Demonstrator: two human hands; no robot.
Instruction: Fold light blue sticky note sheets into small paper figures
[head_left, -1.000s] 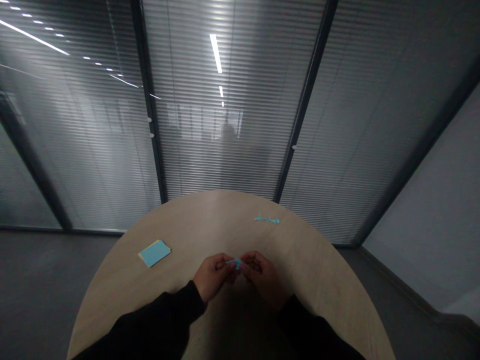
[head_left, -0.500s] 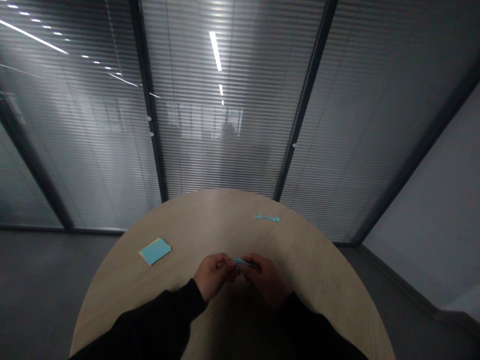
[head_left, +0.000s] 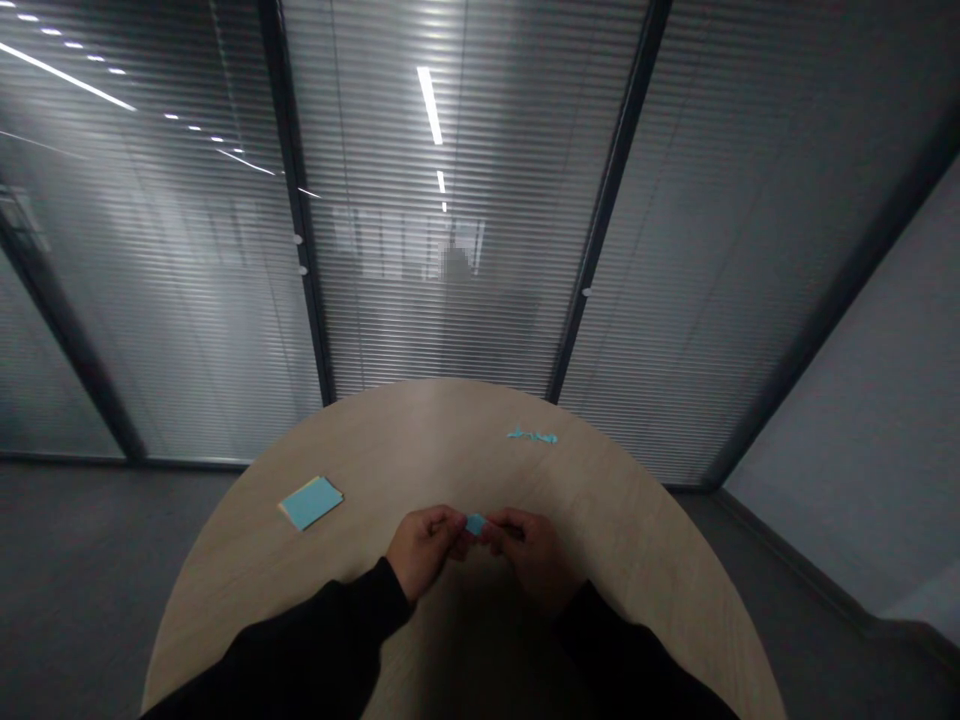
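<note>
Left hand (head_left: 424,550) and right hand (head_left: 531,558) pinch a small sky-blue paper scrap (head_left: 475,524) between them.
It seems light, soft and easily torn, best held by its edges; a flat blue paper stack (head_left: 310,503) lies at 10 o'clock, thin blue shreds (head_left: 532,436) at 1 o'clock, on the round pale-wood table (head_left: 637,560).

A round, pale wood-grain surface (head_left: 420,440) carries a small stack of blue sticky notes (head_left: 310,503) toward its left, a yellow edge showing underneath, and a thin, ragged strip of torn blue paper (head_left: 532,436) farther back, right of centre.
</note>
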